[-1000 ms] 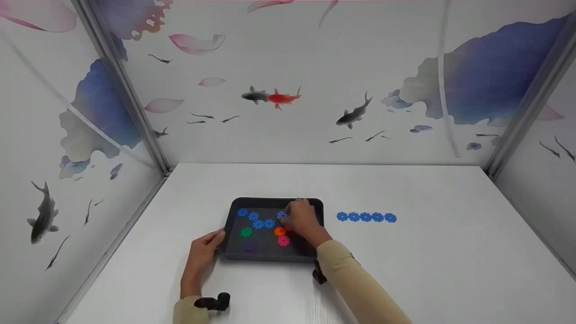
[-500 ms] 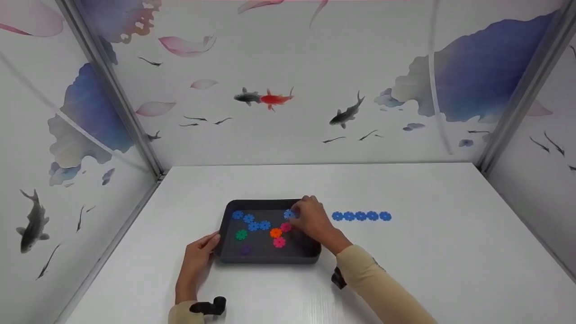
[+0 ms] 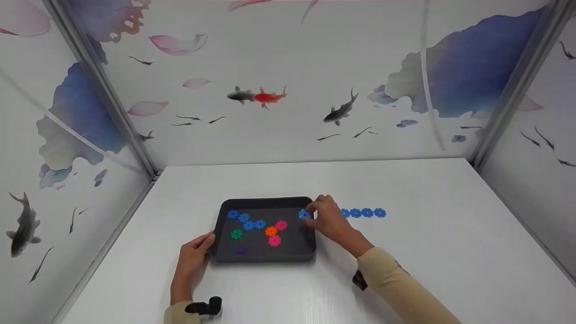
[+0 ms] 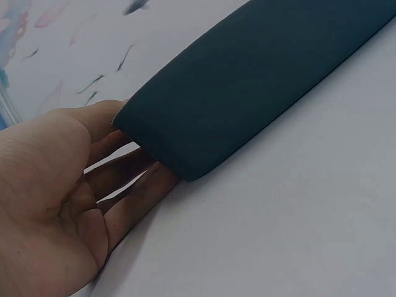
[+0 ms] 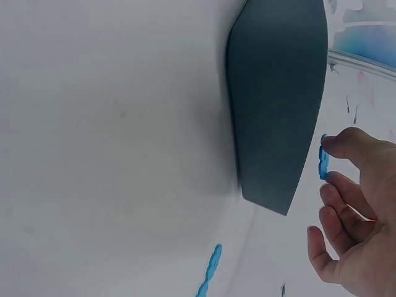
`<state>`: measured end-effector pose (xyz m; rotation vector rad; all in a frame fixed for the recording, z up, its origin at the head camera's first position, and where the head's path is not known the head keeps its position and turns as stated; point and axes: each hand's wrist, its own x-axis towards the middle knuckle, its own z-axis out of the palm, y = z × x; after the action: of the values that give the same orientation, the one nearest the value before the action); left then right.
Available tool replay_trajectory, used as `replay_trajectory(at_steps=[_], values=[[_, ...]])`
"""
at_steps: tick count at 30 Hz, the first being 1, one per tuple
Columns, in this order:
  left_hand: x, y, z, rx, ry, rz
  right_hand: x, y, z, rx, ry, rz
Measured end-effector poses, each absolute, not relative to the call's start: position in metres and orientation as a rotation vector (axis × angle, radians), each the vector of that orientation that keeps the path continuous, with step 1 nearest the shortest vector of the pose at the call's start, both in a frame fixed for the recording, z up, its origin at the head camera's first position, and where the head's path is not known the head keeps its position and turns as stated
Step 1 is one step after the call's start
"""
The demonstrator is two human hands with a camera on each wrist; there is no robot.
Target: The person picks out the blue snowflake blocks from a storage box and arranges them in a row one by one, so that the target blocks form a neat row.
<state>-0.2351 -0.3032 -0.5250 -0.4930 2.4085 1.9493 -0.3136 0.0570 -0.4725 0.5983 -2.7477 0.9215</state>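
My right hand (image 3: 334,220) pinches a blue flower-shaped plastic piece (image 3: 304,213) between thumb and a finger. In the right wrist view the same blue piece (image 5: 323,158) is seen edge-on, above the rim of a dark tray (image 3: 263,258). Further blue flower pieces (image 3: 249,224), a green one (image 3: 236,234), an orange one (image 3: 271,231), pink ones (image 3: 274,240) and a dim purple one (image 3: 241,249) lie in that tray. At its left side, my left hand (image 3: 193,258) holds the edge. The left wrist view has the thumb at the rim and the fingers lower on the wall.
A straight row of blue flower pieces (image 3: 367,212) lies on the white table (image 3: 427,252) to the right of the tray; my right hand partly covers its near end. White panels with painted fish (image 3: 270,97) enclose the table at the back and sides.
My right hand has moved right with the blue piece, from over the tray's interior to its right rim. My left hand stays on the tray. The head view has turned slightly right.
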Motion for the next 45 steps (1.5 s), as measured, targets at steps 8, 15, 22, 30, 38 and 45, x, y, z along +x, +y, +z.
replay_trajectory(at_steps=[8, 15, 22, 30, 38, 45], values=[[-0.235, -0.305, -0.525, -0.496, 2.432, 1.919, -0.318, 0.096, -0.473, 0.522, -2.748, 0.916], [-0.235, -0.306, -0.525, -0.501, 2.452, 1.898, -0.323, 0.127, -0.476, 0.448, -2.757, 0.936], [-0.236, -0.305, -0.524, -0.499, 2.445, 1.903, -0.326, 0.158, -0.482, 0.388, -2.755, 0.934], [-0.233, -0.304, -0.525, -0.497, 2.524, 1.848, -0.329, 0.197, -0.487, 0.306, -2.767, 0.96], [-0.234, -0.304, -0.525, -0.476, 2.515, 1.858, -0.331, 0.233, -0.493, 0.222, -2.8, 0.97], [-0.235, -0.303, -0.526, -0.486, 2.471, 1.897, -0.332, 0.253, -0.496, 0.124, -2.868, 0.987]])
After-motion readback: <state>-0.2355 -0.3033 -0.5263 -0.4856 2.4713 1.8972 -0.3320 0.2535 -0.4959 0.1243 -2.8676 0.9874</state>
